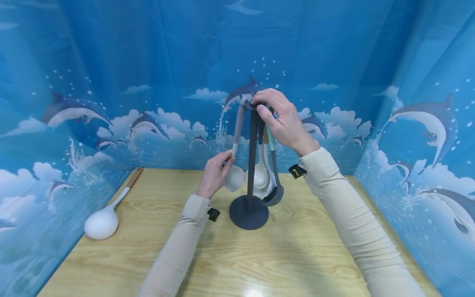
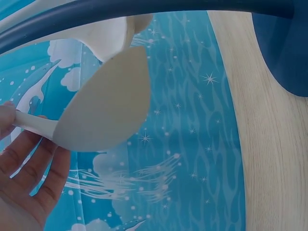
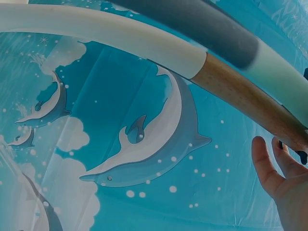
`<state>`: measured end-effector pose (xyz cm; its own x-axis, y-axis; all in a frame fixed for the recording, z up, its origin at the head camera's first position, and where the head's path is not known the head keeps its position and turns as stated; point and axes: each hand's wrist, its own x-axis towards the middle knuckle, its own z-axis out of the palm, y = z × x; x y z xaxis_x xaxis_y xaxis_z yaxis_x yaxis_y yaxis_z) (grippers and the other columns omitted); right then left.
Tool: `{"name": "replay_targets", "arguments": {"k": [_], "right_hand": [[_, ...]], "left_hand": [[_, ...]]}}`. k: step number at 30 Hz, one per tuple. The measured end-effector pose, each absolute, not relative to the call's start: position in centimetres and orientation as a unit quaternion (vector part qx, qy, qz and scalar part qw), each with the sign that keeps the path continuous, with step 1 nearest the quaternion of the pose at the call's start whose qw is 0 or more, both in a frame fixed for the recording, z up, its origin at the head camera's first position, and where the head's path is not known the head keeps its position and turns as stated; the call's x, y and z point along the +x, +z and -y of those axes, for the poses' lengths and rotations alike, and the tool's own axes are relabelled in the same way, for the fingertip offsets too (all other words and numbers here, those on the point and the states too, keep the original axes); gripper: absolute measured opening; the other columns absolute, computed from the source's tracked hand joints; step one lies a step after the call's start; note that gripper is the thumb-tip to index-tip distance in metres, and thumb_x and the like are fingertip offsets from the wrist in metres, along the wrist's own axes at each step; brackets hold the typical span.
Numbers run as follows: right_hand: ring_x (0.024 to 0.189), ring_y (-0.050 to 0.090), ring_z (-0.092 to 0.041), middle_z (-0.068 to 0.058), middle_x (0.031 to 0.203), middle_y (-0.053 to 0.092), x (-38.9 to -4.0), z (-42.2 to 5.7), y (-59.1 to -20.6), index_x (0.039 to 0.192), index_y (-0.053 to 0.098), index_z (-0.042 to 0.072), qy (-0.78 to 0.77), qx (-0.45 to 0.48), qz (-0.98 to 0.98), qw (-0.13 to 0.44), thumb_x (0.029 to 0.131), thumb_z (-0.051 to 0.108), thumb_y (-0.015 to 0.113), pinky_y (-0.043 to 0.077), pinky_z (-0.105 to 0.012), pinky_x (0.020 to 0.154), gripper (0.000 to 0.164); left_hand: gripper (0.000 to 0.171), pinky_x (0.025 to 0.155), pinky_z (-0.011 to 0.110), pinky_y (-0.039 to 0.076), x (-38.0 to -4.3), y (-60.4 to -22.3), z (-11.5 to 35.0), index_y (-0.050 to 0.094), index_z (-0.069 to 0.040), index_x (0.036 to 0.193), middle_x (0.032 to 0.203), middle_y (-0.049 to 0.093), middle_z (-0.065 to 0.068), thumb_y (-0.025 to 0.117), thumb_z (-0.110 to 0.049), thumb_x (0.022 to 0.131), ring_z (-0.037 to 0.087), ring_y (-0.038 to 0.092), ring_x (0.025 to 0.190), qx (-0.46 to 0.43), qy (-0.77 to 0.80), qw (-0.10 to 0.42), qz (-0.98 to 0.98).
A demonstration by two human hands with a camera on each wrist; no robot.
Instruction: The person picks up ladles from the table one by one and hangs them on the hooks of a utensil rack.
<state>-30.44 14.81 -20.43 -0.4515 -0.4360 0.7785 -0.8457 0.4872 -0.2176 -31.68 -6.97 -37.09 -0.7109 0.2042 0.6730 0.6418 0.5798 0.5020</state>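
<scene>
A dark utensil stand [image 1: 248, 216] with a round base and a tall post stands on the table. From its left side hangs a white ladle [image 1: 234, 178] with a grey handle. My left hand [image 1: 215, 173] pinches this ladle's neck just above the bowl; the left wrist view shows the ladle [image 2: 106, 106] close up. At the top of the post, my right hand [image 1: 283, 117] grips the stand's head, its fingertips partly hidden. White utensils [image 1: 261, 177] and a dark grey ladle [image 1: 275, 196] with a mint handle hang on the right side.
A white ladle [image 1: 102, 225] with a wooden handle lies bowl up-turned at the table's left edge. The wooden table [image 1: 237, 264] is bordered by a blue dolphin-print curtain [image 1: 178, 53] at the back and both sides.
</scene>
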Motion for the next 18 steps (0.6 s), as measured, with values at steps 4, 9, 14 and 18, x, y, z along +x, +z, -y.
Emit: {"name": "replay_targets", "arguments": {"k": [4, 9, 14, 18], "right_hand": [[0.130, 0.047, -0.022, -0.007, 0.132, 0.060, -30.41, -14.83, -20.43, 0.123, 0.064, 0.012, 0.303, 0.404, 0.796, 0.335, 0.104, 0.046, 0.038, 0.037, -0.045, 0.110, 0.046], [0.131, 0.047, -0.022, -0.007, 0.132, 0.059, -30.42, -14.76, -20.49, 0.123, 0.063, 0.012, 0.302, 0.403, 0.798, 0.331, 0.104, 0.049, 0.037, 0.037, -0.045, 0.111, 0.049], [0.130, 0.047, -0.022, -0.007, 0.131, 0.059, -30.37, -14.75, -20.46, 0.122, 0.064, 0.012, 0.301, 0.405, 0.796, 0.335, 0.104, 0.048, 0.037, 0.037, -0.044, 0.110, 0.049], [0.130, 0.047, -0.022, -0.007, 0.131, 0.059, -30.33, -14.79, -20.44, 0.122, 0.063, 0.012, 0.300, 0.404, 0.797, 0.335, 0.104, 0.047, 0.038, 0.037, -0.044, 0.111, 0.048]], "left_hand": [[0.015, 0.070, 0.033, 0.057, -31.66, -37.12, 6.76, 0.066, -0.011, 0.107, 0.098, 0.069, 0.007, 0.055, -0.020, 0.101, 0.020, 0.067, 0.090, -0.248, -0.383, 0.280, 0.845], [0.022, 0.072, 0.033, 0.057, -31.50, -37.40, 6.67, 0.067, -0.011, 0.116, 0.100, 0.069, 0.007, 0.055, -0.021, 0.101, 0.020, 0.066, 0.092, -0.240, -0.380, 0.269, 0.852], [0.023, 0.073, 0.034, 0.058, -31.41, -37.51, 6.67, 0.067, -0.010, 0.119, 0.101, 0.069, 0.007, 0.056, -0.020, 0.101, 0.020, 0.066, 0.092, -0.243, -0.384, 0.275, 0.847], [0.026, 0.073, 0.033, 0.058, -31.38, -37.62, 6.83, 0.066, -0.010, 0.123, 0.102, 0.069, 0.008, 0.055, -0.020, 0.101, 0.019, 0.066, 0.093, -0.244, -0.392, 0.278, 0.842]]}}
